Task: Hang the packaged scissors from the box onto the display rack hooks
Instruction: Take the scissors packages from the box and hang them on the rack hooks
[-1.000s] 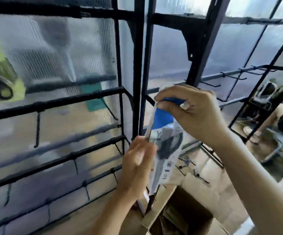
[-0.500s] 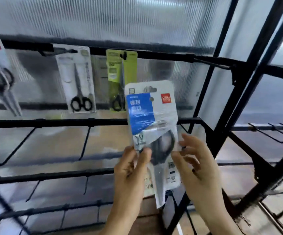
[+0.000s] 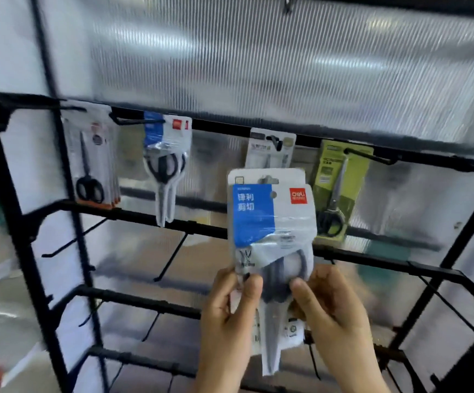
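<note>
- Translucent ribbed panel (image 3: 258, 66) backs the black display rack (image 3: 133, 214).
- Blue-label scissors pack (image 3: 270, 222) stands upright at 12 o'clock above both hands.
- Left hand (image 3: 230, 316) and right hand (image 3: 332, 310) pinch its lower edges.

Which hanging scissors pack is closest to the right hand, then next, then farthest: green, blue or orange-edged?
1. Green pack, up above the right hand.
2. Hanging blue pack, upper left of centre.
3. Orange-edged pack, far left.

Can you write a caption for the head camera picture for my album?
Left hand and right hand hold a blue-and-white scissors pack up before the black rack, where other packs hang.
</note>
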Action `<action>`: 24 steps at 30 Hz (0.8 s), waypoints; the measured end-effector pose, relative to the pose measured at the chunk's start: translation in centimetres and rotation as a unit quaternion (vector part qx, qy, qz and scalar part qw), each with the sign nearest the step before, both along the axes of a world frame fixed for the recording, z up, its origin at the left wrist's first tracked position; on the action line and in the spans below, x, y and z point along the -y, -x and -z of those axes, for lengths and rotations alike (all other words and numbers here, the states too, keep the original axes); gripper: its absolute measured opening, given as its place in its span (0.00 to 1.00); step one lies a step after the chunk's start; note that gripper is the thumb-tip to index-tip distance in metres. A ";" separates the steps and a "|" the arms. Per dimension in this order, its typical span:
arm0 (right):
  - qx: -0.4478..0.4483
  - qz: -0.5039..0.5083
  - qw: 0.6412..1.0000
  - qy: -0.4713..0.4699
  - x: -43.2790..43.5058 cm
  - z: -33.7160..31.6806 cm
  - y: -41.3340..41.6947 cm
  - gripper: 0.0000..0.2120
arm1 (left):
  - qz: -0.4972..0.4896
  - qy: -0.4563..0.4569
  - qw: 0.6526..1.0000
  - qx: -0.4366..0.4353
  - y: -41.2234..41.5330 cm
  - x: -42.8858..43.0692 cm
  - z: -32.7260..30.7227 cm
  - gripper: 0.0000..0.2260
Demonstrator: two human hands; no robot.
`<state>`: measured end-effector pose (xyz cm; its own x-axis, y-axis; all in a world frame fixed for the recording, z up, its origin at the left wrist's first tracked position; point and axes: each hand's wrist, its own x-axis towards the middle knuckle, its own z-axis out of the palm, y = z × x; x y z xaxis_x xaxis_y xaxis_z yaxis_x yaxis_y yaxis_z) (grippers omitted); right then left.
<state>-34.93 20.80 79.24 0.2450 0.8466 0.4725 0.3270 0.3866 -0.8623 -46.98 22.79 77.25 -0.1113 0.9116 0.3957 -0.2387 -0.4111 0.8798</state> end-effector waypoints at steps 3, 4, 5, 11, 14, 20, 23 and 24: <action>-0.008 -0.046 0.999 0.010 -1.1 -0.6 2.4 0.06 | -0.024 0.011 1.000 -0.005 2.6 -0.6 -0.4 0.21; -0.008 -0.059 0.998 0.011 -1.4 -0.9 3.1 0.05 | -0.033 0.014 0.999 -0.007 3.4 -0.9 -0.6 0.16; -0.010 -0.073 0.997 0.017 -1.8 -1.1 3.6 0.04 | -0.040 0.015 0.999 -0.014 4.0 -1.0 -0.9 0.13; -0.014 -0.122 0.992 0.021 -3.6 -2.2 5.7 0.04 | -0.075 0.018 0.995 -0.058 6.3 -1.3 -2.3 0.09; -0.010 -0.154 0.988 0.002 -4.4 -2.6 6.7 0.05 | -0.094 0.033 0.993 -0.060 7.2 -1.3 -2.7 0.05; -0.024 -0.176 0.984 -0.026 -6.1 -3.4 8.5 0.04 | -0.149 0.065 0.987 -0.008 9.2 -2.5 -3.7 0.07; -0.024 -0.171 0.985 -0.031 -6.9 -3.6 9.6 0.02 | -0.177 0.045 0.983 0.011 10.8 -3.6 -3.3 0.06; -0.022 -0.173 0.984 -0.037 -7.4 -3.5 10.0 0.04 | -0.183 0.046 0.982 0.017 11.5 -3.9 -3.0 0.05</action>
<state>-44.94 28.17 82.79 -0.0293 0.8464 0.5317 0.1271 0.5308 -0.8379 -58.51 26.65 80.27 -0.4497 0.8396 0.3046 -0.1203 -0.3949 0.9108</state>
